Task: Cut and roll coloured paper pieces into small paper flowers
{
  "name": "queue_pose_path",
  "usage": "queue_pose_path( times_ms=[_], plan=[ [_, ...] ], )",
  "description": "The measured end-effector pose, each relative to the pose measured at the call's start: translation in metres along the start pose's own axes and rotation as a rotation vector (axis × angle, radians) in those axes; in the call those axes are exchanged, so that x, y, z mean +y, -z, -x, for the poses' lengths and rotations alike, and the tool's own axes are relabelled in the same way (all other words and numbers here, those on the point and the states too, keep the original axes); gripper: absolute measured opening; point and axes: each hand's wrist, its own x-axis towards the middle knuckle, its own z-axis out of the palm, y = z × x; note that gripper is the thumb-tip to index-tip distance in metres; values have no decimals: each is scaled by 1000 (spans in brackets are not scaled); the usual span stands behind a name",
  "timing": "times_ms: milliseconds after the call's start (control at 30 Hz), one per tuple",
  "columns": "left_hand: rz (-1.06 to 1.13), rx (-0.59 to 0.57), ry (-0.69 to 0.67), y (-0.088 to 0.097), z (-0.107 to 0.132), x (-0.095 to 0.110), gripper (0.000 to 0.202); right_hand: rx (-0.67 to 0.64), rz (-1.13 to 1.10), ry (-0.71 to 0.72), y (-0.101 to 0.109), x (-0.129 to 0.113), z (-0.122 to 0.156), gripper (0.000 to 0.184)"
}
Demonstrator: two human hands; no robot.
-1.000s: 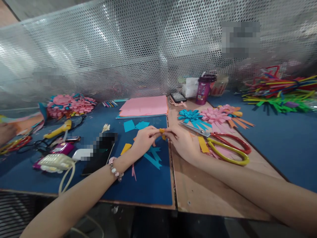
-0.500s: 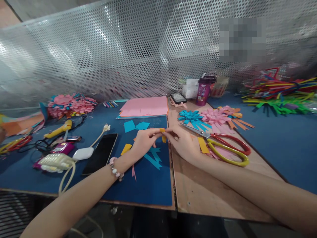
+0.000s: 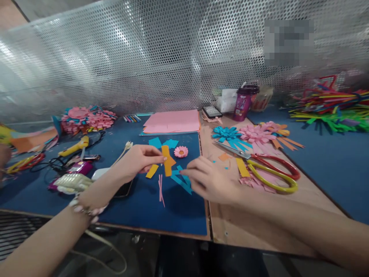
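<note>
My left hand (image 3: 148, 158) pinches a yellow paper strip (image 3: 167, 163) that stands upright over the blue mat. My right hand (image 3: 209, 179) is apart from it, slightly blurred, with bent fingers spread and nothing visible in them. Just left of its fingertips lie blue paper strips (image 3: 182, 182) with slanted ends. A small pink paper flower (image 3: 181, 152) with an orange centre sits beyond the gap between my hands. Under my left hand is a second yellow piece (image 3: 152, 171), and thin pink strips (image 3: 161, 190) lie nearer to me.
Large scissors (image 3: 259, 167) with red and yellow handles lie right of my right hand, below paper rosettes (image 3: 256, 134). A pink paper stack (image 3: 173, 121) lies at the back. Left are a glue gun (image 3: 76, 146) and a power strip (image 3: 73, 184). A purple cup (image 3: 243, 102) stands behind.
My hands, together on the small yellow paper before, have separated. The left moved left with the strip, now straighter; the right let go and moved slightly down. The pink flower has come into view.
</note>
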Motion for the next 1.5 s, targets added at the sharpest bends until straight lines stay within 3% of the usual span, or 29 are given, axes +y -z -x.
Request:
queue_pose_path(
  times_ms=[67, 167, 267, 433, 933, 1500],
  plan=[
    [30, -43, 143, 17, 14, -15, 19, -110, 73, 58, -7, -13, 0, 32],
    [44, -89, 302, 29, 30, -37, 20, -221, 85, 38, -17, -29, -3, 36],
    [35, -130, 339, 28, 40, -47, 23, -299, 71, 36, -21, -34, -6, 38],
    [6, -156, 348, 19, 42, -45, 25, -388, 75, 24, -20, -33, -7, 37],
    [22, -199, 433, 15, 27, -38, 24, -358, 99, -18, -23, -35, -2, 34],
    [4, -224, 433, 14, 22, -34, 22, -321, 166, -46, -26, -41, -5, 34]
  ],
)
